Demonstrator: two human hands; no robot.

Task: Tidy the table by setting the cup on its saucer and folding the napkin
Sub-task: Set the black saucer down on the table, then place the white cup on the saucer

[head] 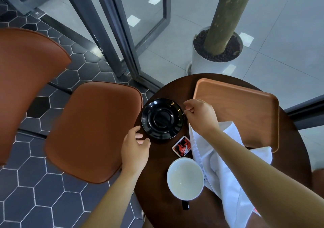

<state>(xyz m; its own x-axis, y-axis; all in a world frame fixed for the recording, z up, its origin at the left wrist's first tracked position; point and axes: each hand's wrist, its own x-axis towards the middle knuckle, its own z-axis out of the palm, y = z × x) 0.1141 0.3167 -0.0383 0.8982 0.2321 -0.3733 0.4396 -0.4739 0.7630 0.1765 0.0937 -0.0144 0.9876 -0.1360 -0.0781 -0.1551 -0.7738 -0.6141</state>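
Note:
A black saucer [162, 118] lies on the round dark table [157, 171], near its far left edge. My left hand [135, 149] pinches the saucer's near left rim with thumb and curled fingers. My right hand [199, 114] has its fingertips on the saucer's right rim. The cup [185, 178], white inside with a black handle pointing toward me, stands upright and empty on the table, nearer to me than the saucer. A white napkin [220, 175] lies crumpled to the right of the cup, partly under my right forearm and partly over the tray.
A wooden tray [245, 105] fills the table's far right. A small red and black packet [182, 146] lies between saucer and cup. A brown chair seat [91, 131] sits close to the table's left edge. A white planter [217, 56] stands behind glass.

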